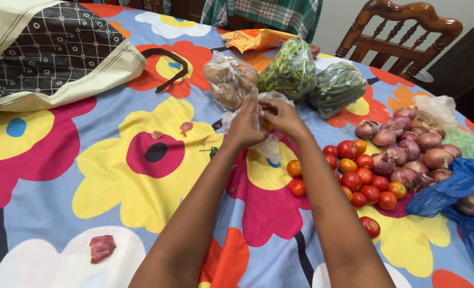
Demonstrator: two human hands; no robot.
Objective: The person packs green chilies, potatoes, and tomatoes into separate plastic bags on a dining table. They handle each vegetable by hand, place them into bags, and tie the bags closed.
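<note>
Both hands meet over the middle of the table (61, 176), which is covered by a cloth printed with big red, yellow and white flowers. The left hand (244, 124) and the right hand (283, 116) are closed with their fingers pinching the top of a thin clear plastic bag (271, 145); something small and orange shows inside it between the hands, and the bag's loose bottom rests on the cloth. Just behind the hands stands a clear bag of potatoes (229, 80), knotted at the top. Beside it, further right, lie a bag of green beans (290, 69) and a second bag of darker green vegetables (336, 88), with an orange packet (255, 39) behind them. To the right of the right forearm a heap of loose tomatoes (359, 176) lies bare on the cloth, touching a pile of red onions (413, 149). A blue plastic bag (461, 197) at the right edge holds one onion in its folds, and a crumpled whitish bag (435, 109) lies behind the onions. A cream and black patterned shopping bag (45, 53) lies flat at the far left. Scraps of onion skin (102, 247) are scattered near the front edge.
</note>
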